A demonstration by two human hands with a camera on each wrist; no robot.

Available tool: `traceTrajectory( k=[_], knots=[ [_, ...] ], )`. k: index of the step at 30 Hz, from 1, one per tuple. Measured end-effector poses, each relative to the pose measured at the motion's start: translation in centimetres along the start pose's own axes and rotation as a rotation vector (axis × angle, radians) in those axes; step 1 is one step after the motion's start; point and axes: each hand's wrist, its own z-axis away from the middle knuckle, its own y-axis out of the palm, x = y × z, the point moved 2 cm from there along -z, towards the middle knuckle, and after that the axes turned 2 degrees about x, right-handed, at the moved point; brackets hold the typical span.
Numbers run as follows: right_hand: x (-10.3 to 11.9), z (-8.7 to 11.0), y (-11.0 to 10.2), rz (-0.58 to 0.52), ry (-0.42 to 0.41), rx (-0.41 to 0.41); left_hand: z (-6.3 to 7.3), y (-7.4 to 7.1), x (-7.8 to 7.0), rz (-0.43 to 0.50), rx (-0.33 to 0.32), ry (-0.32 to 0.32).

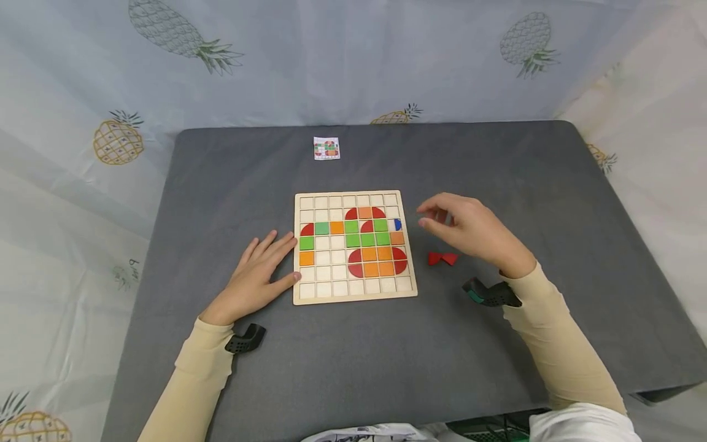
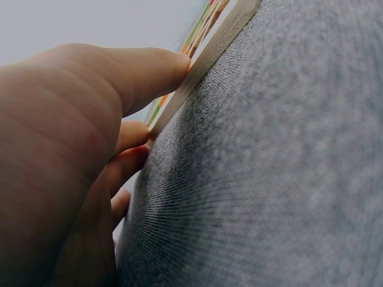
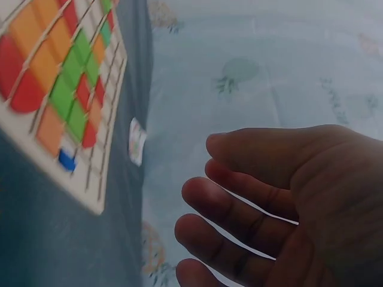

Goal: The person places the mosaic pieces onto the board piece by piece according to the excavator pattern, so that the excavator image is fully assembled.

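Observation:
A square wooden grid board (image 1: 326, 297) lies mid-table, partly filled with red, green, orange and teal pieces and one small blue piece (image 1: 397, 224) near its right edge. My left hand (image 1: 251, 285) rests at the board's left edge, fingers spread, thumb and fingertips touching the rim. In the left wrist view the thumb (image 2: 149, 72) meets the board's wooden side. To the right of the board, my right hand (image 1: 469, 224) hovers with fingers loosely bent and nothing between them. Just below it two red pieces (image 1: 435, 258) lie on the cloth.
A small printed card (image 1: 326, 148) with a coloured grid pattern lies beyond the board. Grey cloth covers the table (image 1: 232, 166). A pale curtain with pineapple prints (image 1: 353, 61) hangs behind it. Both wrists wear dark straps with devices (image 1: 247, 339).

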Motion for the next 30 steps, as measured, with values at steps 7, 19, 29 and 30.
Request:
traceTrajectory(
  k=[7, 19, 29, 30],
  knots=[
    [-2.7, 2.3, 0.7, 0.075, 0.058, 0.092, 0.3, -0.2, 0.2, 0.0, 0.0, -0.007],
    [-5.0, 4.3, 2.2, 0.171, 0.175, 0.231, 0.0, 0.0, 0.1, 0.006, -0.015, 0.004],
    [-5.3, 4.8, 3.9, 0.131, 0.136, 0.149, 0.1, 0.0, 0.0, 0.011, -0.017, 0.006],
    [-5.3, 4.8, 4.0, 0.128, 0.136, 0.146, 0.1, 0.0, 0.0, 0.012, -0.017, 0.005]
  ],
)
